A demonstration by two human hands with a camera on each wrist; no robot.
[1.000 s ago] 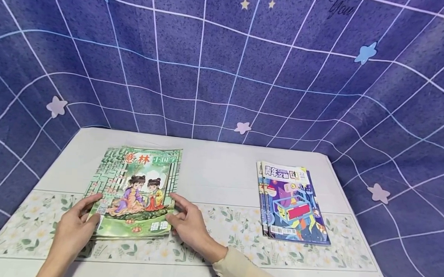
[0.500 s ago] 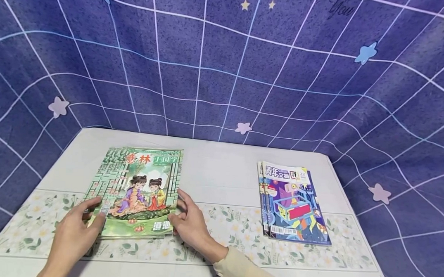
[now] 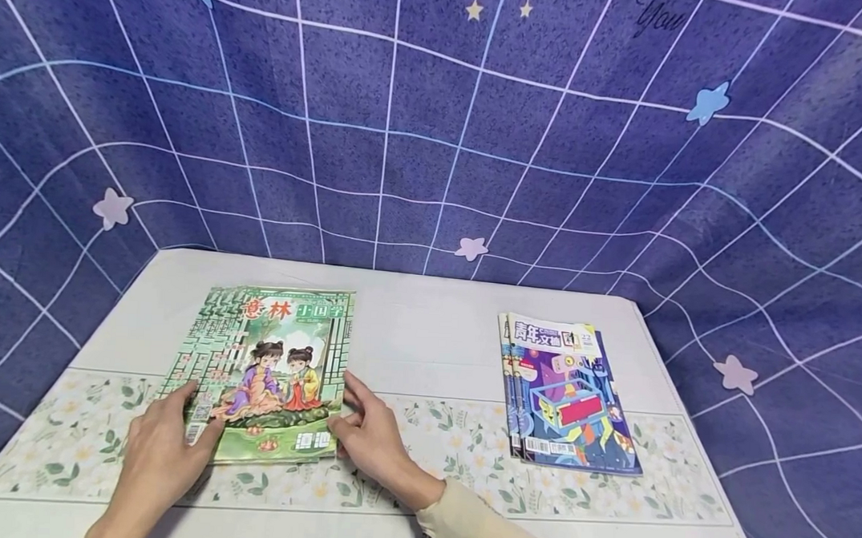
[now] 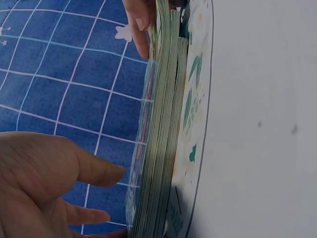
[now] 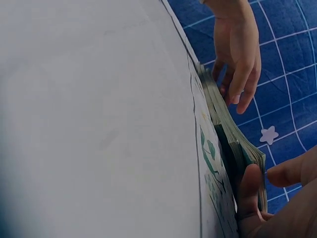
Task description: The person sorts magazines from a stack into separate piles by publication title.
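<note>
A fanned stack of green magazines (image 3: 275, 374) lies on the left of the table, its top cover showing two cartoon figures. My right hand (image 3: 374, 445) holds the stack's lower right edge. In the right wrist view its thumb (image 5: 290, 170) is above the raised corner and a finger (image 5: 249, 191) below. My left hand (image 3: 166, 446) rests at the lower left edge, fingers loosely extended over the fanned covers. In the left wrist view the page edges (image 4: 161, 134) of several magazines show, with the left thumb (image 4: 101, 171) apart from them.
A smaller pile of purple and blue magazines (image 3: 573, 404) lies on the right of the white table (image 3: 421, 341). A flowered band (image 3: 452, 438) crosses the tabletop. Behind and at the sides hangs a blue grid-patterned cloth (image 3: 423, 124).
My left hand has slid right and a little inward over the lower left of the stack. The right hand's index finger has shifted off the cover to the right edge. The other pile is still.
</note>
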